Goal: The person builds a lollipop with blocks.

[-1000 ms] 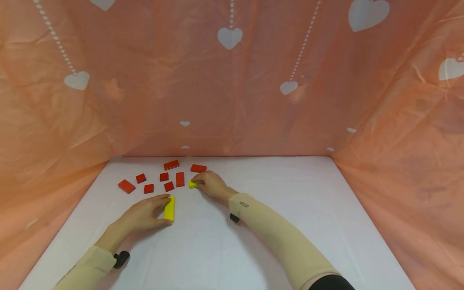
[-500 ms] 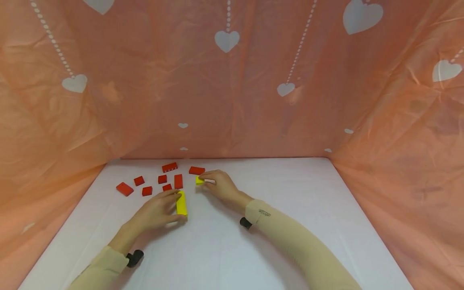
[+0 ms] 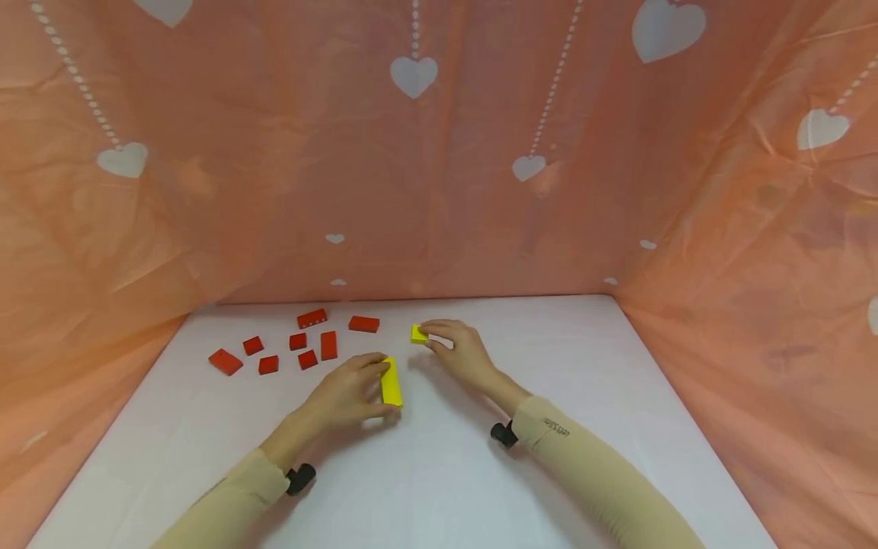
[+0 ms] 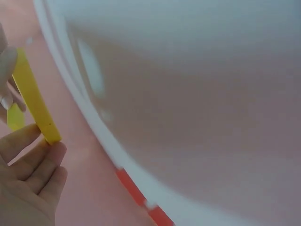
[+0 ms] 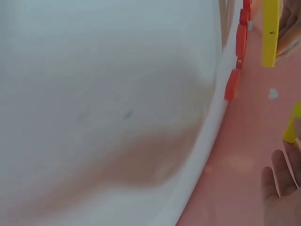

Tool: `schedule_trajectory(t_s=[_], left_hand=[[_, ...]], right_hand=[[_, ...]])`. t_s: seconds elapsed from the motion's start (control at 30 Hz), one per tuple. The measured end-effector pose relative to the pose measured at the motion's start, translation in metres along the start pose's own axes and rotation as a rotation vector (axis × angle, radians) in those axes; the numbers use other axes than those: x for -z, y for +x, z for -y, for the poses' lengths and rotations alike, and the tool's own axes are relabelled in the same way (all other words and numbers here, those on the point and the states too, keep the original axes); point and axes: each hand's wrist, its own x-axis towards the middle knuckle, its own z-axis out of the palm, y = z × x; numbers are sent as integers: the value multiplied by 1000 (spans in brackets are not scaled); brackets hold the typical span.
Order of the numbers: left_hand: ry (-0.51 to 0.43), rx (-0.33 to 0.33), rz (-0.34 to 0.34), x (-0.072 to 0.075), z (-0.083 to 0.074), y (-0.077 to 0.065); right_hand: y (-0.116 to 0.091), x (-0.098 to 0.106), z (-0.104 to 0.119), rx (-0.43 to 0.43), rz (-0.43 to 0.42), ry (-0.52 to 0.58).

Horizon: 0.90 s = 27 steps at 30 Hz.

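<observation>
My left hand (image 3: 346, 393) pinches a long yellow block (image 3: 392, 383) by its two ends, thumb at the near end and fingers at the far end. The left wrist view shows the same yellow block (image 4: 36, 99) spanning thumb and fingertips. To its right and farther back, my right hand (image 3: 463, 354) holds a small yellow block (image 3: 418, 334) between thumb and fingers. In the right wrist view this small yellow block (image 5: 292, 127) is cut by the frame edge. Both blocks look lifted off the white table, and they are apart from each other.
Several red blocks lie loose at the back left of the white table (image 3: 439, 473), among them a long red block (image 3: 363, 324) nearest my right hand and another red block (image 3: 329, 345) left of the yellow ones. A pink curtain with hearts (image 3: 439, 191) surrounds the table.
Both hands have moved to the right, each with its yellow block, away from the red blocks. The red blocks keep their arrangement while the head view shifts slightly.
</observation>
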Motion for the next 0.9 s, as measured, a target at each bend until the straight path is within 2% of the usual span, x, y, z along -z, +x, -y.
schedule_trajectory(t_s=[0.23, 0.5, 0.7, 0.9], left_hand=[[41, -90, 70, -17, -25, 23], [82, -214, 133, -36, -47, 38], [82, -232, 174, -43, -55, 39], [101, -204, 189, -48, -60, 38]], right_hand=[[-22, 21, -12, -3, -33, -15], [-40, 35, -24, -18, 22, -67], [-49, 41, -28, -46, 87, -83], [-53, 45, -32, -53, 156, -120]])
